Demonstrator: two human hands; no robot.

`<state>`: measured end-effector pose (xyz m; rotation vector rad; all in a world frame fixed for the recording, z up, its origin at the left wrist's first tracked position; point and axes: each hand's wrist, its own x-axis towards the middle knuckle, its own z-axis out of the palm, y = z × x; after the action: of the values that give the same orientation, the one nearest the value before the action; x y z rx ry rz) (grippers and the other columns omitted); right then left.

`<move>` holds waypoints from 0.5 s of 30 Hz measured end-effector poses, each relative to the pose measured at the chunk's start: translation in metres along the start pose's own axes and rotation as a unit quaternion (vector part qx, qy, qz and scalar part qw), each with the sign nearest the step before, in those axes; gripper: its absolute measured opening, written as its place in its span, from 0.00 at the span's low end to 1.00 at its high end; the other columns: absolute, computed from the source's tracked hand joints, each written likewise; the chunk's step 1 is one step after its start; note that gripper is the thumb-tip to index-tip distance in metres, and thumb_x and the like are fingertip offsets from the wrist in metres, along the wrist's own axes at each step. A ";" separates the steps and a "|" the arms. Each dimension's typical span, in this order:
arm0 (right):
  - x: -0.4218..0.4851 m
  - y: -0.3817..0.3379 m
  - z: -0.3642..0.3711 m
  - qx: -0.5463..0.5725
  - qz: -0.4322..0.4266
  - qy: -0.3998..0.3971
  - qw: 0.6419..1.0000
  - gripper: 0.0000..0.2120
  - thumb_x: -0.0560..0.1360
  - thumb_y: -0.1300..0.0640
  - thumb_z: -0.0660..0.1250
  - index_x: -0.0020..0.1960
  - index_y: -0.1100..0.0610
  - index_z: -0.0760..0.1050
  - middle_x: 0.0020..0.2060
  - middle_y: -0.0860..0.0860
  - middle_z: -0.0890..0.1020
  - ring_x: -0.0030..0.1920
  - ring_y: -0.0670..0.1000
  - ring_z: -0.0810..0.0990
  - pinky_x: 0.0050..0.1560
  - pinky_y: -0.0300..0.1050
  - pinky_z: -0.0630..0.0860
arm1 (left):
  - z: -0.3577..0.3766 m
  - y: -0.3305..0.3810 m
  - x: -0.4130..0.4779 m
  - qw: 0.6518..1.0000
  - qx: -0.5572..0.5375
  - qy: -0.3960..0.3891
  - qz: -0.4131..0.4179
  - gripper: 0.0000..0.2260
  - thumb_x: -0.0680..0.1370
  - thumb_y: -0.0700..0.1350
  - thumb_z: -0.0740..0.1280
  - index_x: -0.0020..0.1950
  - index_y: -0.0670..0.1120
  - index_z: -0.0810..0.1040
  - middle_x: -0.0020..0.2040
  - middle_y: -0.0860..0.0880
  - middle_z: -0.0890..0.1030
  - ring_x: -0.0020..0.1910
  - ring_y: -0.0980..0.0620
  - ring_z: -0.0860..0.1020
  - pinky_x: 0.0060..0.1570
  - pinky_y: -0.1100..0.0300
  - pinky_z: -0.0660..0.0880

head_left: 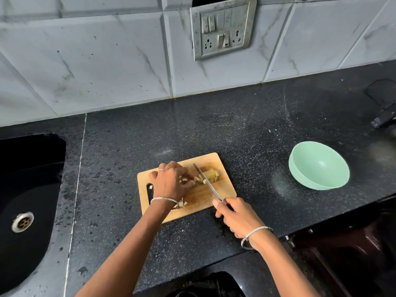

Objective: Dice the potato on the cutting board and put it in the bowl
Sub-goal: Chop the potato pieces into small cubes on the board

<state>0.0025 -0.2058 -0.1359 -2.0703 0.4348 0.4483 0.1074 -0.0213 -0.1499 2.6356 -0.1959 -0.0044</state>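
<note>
Two bare hands work over the pale wooden rectangular cutting board (pixel 214 163), which lies on the black speckled stone tabletop (pixel 246 125). From my remote seat I see the left hand (pixel 169 181) bent like a claw, its fingers curled down onto the cut end of the yellowish, partly sliced potato (pixel 212 175), fingertips just beside the blade. The right hand (pixel 237 217) is wrapped round the handle of the steel-bladed kitchen knife (pixel 206 182), forefinger stretched toward the blade; the blade slants across the board with its edge on the potato. Small pale diced pieces (pixel 183 180) lie under the left hand's fingers, with more near its wrist and one by the board's handle slot. Each wrist wears a thin silver bangle. The mint-green round plastic bowl (pixel 319 168) stands on the tabletop well apart from the board, to the right. A black sink (pixel 32 189) with a metal drain (pixel 22 221) sits at the far left, and a grey switch panel (pixel 222 28) is set in the white marbled wall tiles (pixel 96 61) behind.
</note>
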 end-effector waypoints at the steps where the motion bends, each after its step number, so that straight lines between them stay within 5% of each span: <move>1: -0.001 -0.001 0.001 -0.002 -0.003 0.002 1.000 0.21 0.77 0.38 0.61 0.38 0.54 0.78 0.26 0.44 0.73 0.24 0.45 0.68 0.27 0.40 0.62 | -0.001 -0.001 -0.001 1.000 0.001 -0.002 0.003 0.07 0.67 0.58 0.75 0.42 0.61 0.81 0.45 0.61 0.74 0.51 0.55 0.69 0.48 0.52 0.62; 10: -0.004 -0.002 0.010 -0.096 -0.040 0.047 0.993 0.19 0.80 0.40 0.57 0.41 0.50 0.78 0.30 0.43 0.76 0.34 0.47 0.75 0.41 0.46 0.70 | 0.000 0.010 -0.002 0.999 0.032 -0.001 -0.002 0.12 0.69 0.62 0.72 0.50 0.62 0.80 0.50 0.61 0.78 0.56 0.53 0.70 0.47 0.53 0.59; 15: -0.003 0.002 0.008 -0.066 -0.043 0.055 0.995 0.19 0.79 0.40 0.58 0.41 0.51 0.78 0.28 0.42 0.77 0.36 0.49 0.77 0.46 0.49 0.75 | -0.002 0.016 0.001 0.998 0.051 -0.010 0.024 0.09 0.73 0.53 0.71 0.51 0.64 0.81 0.53 0.63 0.80 0.57 0.55 0.68 0.49 0.53 0.56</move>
<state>-0.0024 -0.1990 -0.1399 -2.2410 0.3882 0.3196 0.1062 -0.0346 -0.1403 2.7322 -0.2728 -0.0034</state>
